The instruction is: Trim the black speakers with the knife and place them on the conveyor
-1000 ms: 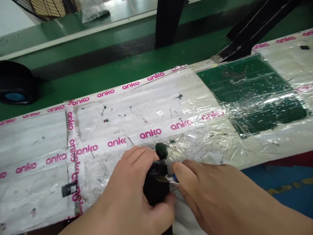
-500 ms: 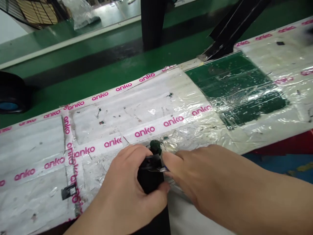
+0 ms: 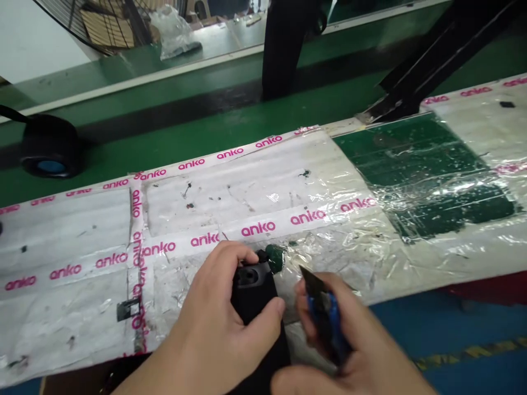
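Note:
Near the front edge of the taped bench, my left hand point(image 3: 222, 323) is wrapped round a long black bar-shaped part point(image 3: 257, 299). Its end face, with a recessed oval and small holes, points up toward the bench. My left fingertips rest at its far edge, by a small black bit. Just to the right, my right hand point(image 3: 349, 340) grips a blue-handled utility knife point(image 3: 325, 318). The knife's dark pointed blade is tilted up and to the left, apart from the black part. The lower end of the part runs out of view.
White sheeting point(image 3: 230, 192) with pink-lettered tape covers the bench, with a green patch point(image 3: 424, 170) at right. A small black clip-like piece point(image 3: 128, 310) lies at left. Behind are a black post point(image 3: 284, 49), a slanted black beam point(image 3: 436, 60) and a black wheel-like object point(image 3: 51, 145).
My right hand has drawn the knife back from the part's end, toward me and right, uncovering the end face. My left hand keeps its hold. The view has shifted slightly.

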Demonstrator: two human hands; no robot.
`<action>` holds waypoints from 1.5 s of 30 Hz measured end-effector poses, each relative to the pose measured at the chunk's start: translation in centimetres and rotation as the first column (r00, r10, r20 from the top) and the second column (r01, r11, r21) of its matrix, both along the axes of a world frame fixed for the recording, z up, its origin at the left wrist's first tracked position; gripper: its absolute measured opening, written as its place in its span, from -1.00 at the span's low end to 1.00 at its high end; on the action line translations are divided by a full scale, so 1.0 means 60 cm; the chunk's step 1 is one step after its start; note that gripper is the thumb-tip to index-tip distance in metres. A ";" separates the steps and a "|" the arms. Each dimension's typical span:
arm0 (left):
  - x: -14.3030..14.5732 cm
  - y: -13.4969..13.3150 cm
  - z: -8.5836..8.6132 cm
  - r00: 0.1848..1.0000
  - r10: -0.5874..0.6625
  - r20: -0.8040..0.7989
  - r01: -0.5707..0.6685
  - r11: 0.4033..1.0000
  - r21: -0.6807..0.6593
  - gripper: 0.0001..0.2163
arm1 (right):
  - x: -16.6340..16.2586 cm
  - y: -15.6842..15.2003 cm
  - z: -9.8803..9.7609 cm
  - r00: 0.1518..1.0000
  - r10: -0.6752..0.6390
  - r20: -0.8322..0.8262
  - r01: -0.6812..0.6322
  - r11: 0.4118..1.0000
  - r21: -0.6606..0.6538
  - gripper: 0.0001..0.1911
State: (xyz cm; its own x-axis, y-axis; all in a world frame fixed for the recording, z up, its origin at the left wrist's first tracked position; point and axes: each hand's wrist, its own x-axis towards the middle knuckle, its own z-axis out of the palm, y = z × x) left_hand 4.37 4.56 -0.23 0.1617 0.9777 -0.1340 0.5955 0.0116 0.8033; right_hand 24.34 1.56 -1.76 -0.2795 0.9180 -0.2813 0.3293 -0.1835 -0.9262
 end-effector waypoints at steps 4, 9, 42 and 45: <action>-0.022 -0.011 -0.004 0.994 -0.011 0.105 0.005 0.999 0.054 -0.27 | -0.033 -0.024 -0.024 0.899 -0.327 -0.292 0.183 0.885 -0.429 -0.37; -0.079 -0.009 -0.028 0.976 -0.116 0.185 0.130 0.990 -0.063 -0.30 | 0.023 -0.028 -0.038 0.860 -0.426 -0.279 0.277 0.851 -0.446 -0.39; -0.039 0.006 0.006 0.996 -0.088 -0.022 0.075 0.937 -0.341 -0.36 | 0.005 0.025 0.001 0.601 0.029 0.799 -0.637 0.620 0.457 -0.62; -0.044 0.006 0.003 0.996 -0.090 -0.018 0.076 0.920 -0.383 -0.35 | 0.006 0.024 0.001 0.571 0.024 0.820 -0.655 0.616 0.438 -0.53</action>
State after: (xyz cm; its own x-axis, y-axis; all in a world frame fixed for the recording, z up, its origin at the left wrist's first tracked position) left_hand 1.76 4.93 -0.05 0.2289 0.8343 -0.5015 0.6347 0.2628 0.7267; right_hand 24.72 3.02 -1.68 -0.6213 0.7805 0.0693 0.7669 0.6238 -0.1508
